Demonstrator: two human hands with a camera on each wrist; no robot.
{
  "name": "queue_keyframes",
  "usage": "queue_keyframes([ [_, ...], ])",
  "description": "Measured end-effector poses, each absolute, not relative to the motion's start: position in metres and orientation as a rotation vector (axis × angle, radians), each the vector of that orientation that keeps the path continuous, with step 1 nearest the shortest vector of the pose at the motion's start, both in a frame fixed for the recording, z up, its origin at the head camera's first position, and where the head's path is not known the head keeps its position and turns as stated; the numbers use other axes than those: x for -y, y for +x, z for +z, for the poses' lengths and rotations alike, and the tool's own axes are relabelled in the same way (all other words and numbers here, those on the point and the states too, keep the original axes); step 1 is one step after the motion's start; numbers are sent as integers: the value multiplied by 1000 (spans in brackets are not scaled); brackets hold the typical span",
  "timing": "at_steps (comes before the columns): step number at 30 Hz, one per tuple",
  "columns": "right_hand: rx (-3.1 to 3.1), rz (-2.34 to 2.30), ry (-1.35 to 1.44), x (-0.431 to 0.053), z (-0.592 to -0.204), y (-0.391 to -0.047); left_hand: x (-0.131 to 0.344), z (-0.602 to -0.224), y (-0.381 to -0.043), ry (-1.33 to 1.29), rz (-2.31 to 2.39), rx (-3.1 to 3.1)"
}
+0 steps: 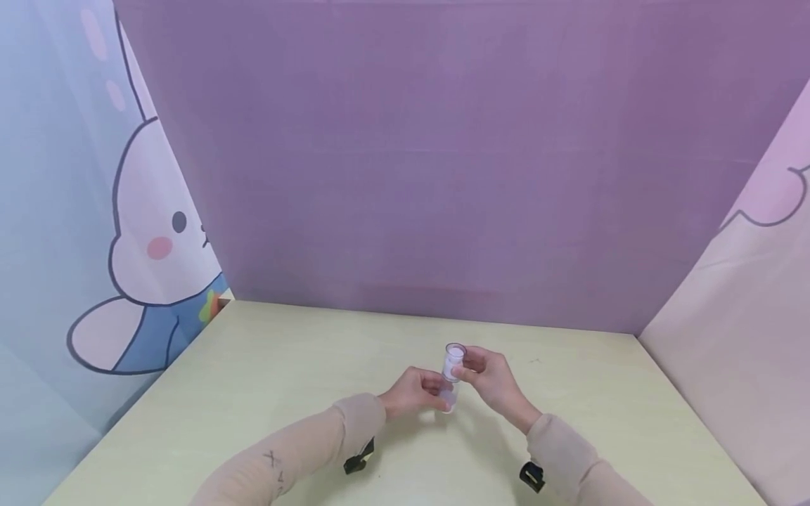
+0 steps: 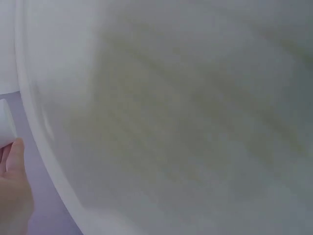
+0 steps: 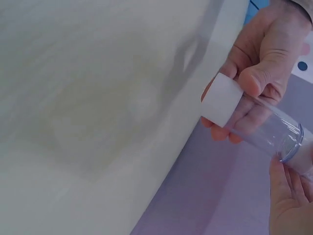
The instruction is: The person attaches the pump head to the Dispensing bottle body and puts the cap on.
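Both hands hold a clear plastic cylinder upright above the table in the head view. Its lower end is a smooth white cap-like part. My left hand grips this lower part, with the thumb and fingers round the clear wall next to the white end. Above it is a white section with a clear rim on top, pinched by my right hand. A rim runs round the cylinder where the two sections meet. Whether they are joined there, I cannot tell. In the left wrist view, only part of my left hand and the white end show.
The pale yellow table spreads out under both hands. A purple cloth stands along its back edge. Printed curtains hang at the sides, the left one with a cartoon rabbit. Black straps show below the wrists.
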State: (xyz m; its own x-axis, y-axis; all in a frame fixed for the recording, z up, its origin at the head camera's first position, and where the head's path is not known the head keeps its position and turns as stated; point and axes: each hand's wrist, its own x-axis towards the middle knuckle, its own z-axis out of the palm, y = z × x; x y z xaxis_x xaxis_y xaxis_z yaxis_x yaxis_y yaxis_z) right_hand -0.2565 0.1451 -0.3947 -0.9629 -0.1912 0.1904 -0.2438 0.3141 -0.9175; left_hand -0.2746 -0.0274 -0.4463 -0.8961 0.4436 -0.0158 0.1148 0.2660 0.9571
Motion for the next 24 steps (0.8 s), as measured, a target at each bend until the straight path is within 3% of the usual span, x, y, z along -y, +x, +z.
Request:
queue_keyframes([
  [14,2573,1765,508,-148,-398,-262,22,-449,-280,418,1587,-2439],
  [24,2596,1765,386,-145,-402,-265,19,-452,-282,320,1583,-2439],
])
